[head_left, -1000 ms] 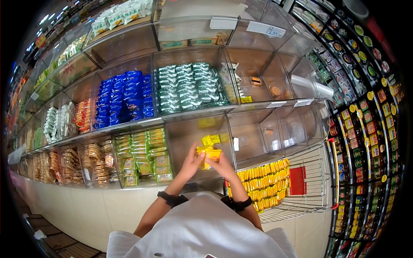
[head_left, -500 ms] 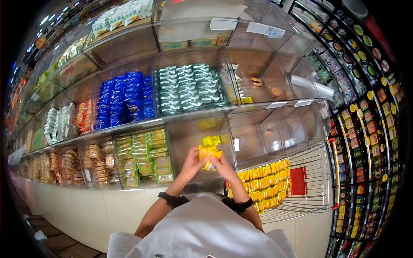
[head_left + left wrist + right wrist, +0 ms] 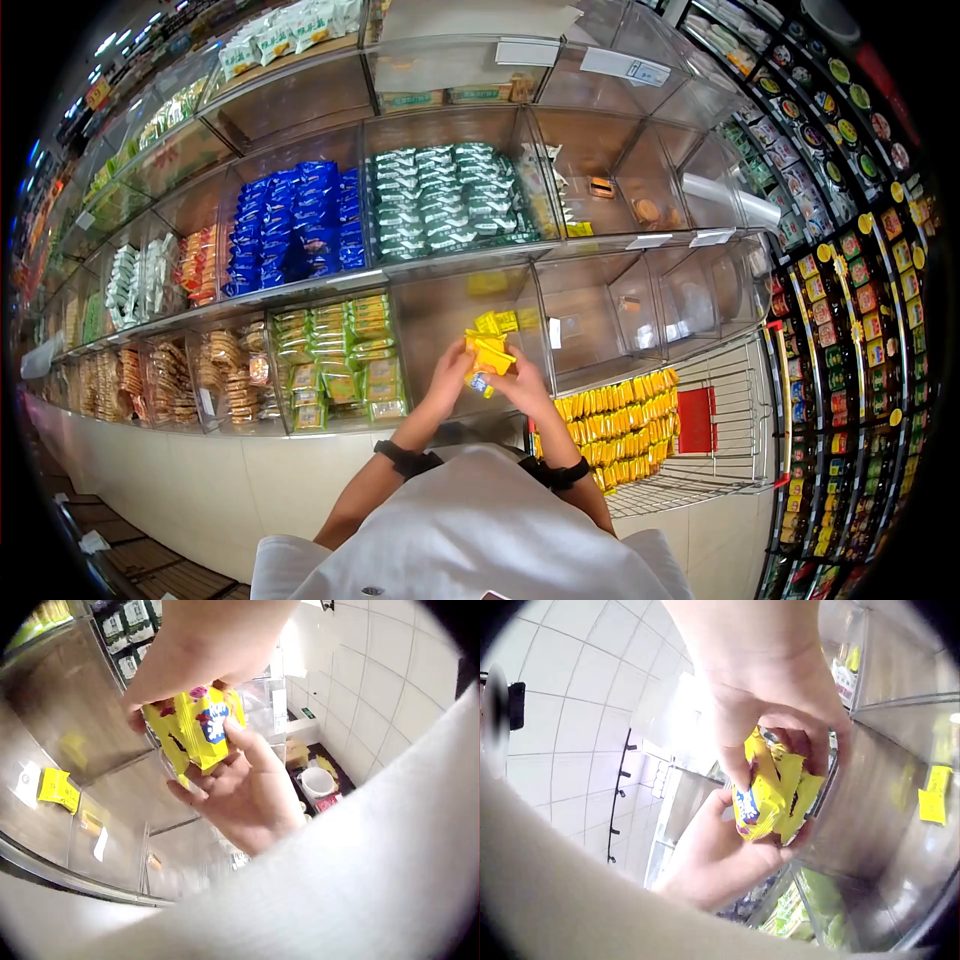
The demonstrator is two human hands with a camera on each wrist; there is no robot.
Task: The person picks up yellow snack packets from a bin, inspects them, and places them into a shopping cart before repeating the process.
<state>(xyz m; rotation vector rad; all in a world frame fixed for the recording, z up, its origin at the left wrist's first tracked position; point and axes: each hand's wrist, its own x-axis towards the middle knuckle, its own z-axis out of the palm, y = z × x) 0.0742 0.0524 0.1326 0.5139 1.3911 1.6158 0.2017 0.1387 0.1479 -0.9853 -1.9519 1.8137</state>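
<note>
Several yellow snack packets are bunched together between both hands, over the front of a nearly bare clear bin. From one side my left hand grips the bunch, and from the other my right hand grips it, thumb on the wrappers. In the left wrist view a blue logo shows on the front packet, with the right thumb beside it. The right wrist view has the packets standing side by side between the fingers of both hands. Beyond the hands, more yellow packets lie in the bin.
A shopping cart at the right holds rows of yellow packets. Green-wrapped packets fill the bin to the left. Dark green and blue packets sit in bins above. The bins have clear walls and a front rail.
The packets have shifted from a spread-out bunch to a tighter, tilted stack between the hands. Both hands stay over the same bin, with the view slightly shifted.
</note>
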